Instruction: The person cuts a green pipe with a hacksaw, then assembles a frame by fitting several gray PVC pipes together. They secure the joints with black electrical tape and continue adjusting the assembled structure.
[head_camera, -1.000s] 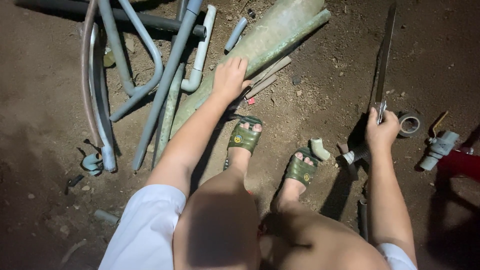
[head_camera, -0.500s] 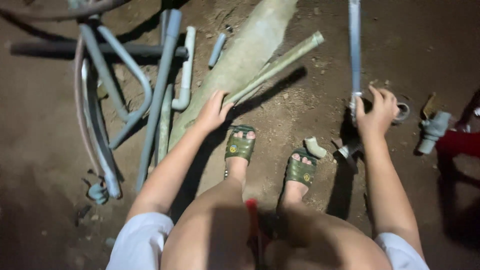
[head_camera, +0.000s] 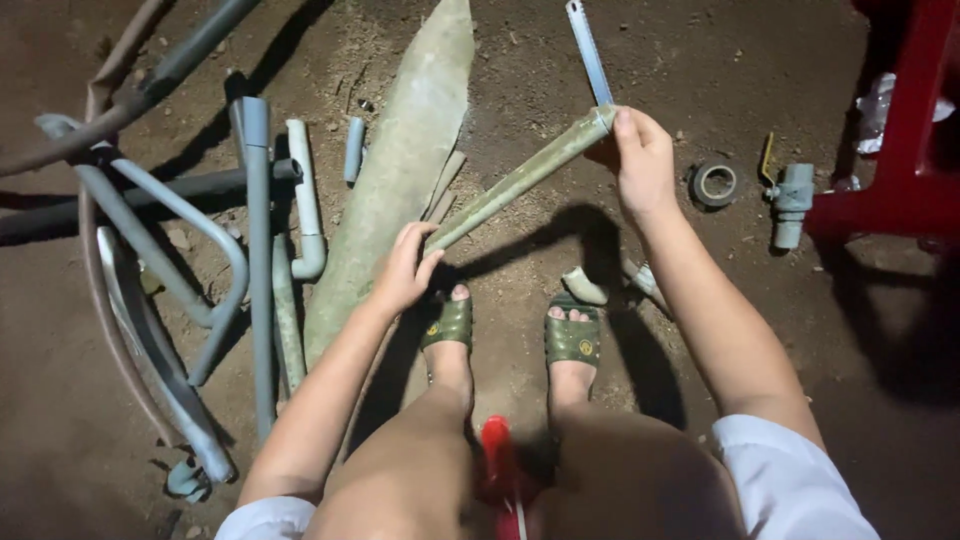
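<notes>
My left hand (head_camera: 405, 268) grips the lower end of a long dirty greenish pipe (head_camera: 515, 180), which slants up off the dirt towards the upper right. My right hand (head_camera: 645, 165) is closed at the pipe's upper end. It holds a thin flat blue-grey metal strip (head_camera: 585, 50) that sticks up past the pipe end, and its thumb rests on the pipe. My feet in green sandals (head_camera: 450, 322) stand on the ground just below the pipe.
A wide greenish half-pipe slab (head_camera: 405, 170) lies behind the left hand. A tangle of grey pipes and elbows (head_camera: 250, 250) fills the left. A tape roll (head_camera: 713, 184), a grey valve (head_camera: 790, 205) and a red frame (head_camera: 910, 150) lie right. Small pipe fittings (head_camera: 585, 287) sit by my right foot.
The left hand has picked the greenish pipe up off the ground. The right hand has swung the metal strip over to the pipe's upper end. The camera has moved closer.
</notes>
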